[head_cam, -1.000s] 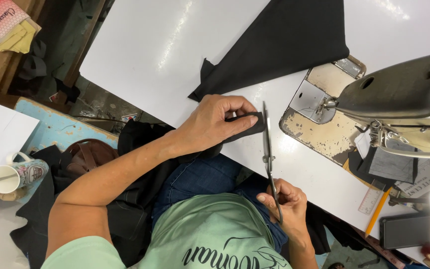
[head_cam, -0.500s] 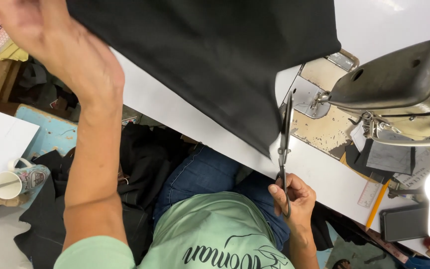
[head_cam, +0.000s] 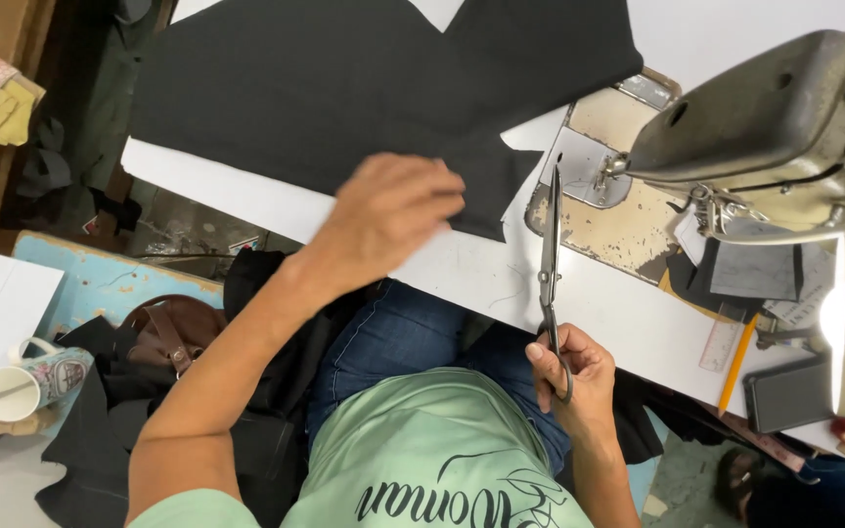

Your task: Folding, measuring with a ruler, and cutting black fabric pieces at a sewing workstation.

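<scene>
A large piece of black fabric (head_cam: 364, 88) lies spread flat over the white table (head_cam: 217, 191). My left hand (head_cam: 393, 210) rests palm down on the fabric's near edge, fingers together. My right hand (head_cam: 569, 376) grips the handles of long metal scissors (head_cam: 548, 254), blades closed and pointing away from me, beside the fabric's right edge.
A worn sewing machine (head_cam: 765, 117) stands at the right, with a pencil (head_cam: 735, 362), a ruler (head_cam: 721, 342) and a dark phone (head_cam: 789, 391) near it. A patterned mug (head_cam: 36, 376) sits at the lower left. Dark cloth and a brown bag (head_cam: 163, 328) lie below the table.
The black fabric was small and bunched, then lifted and unfolded by my left hand, and now lies spread on the table. The scissors stayed in my right hand.
</scene>
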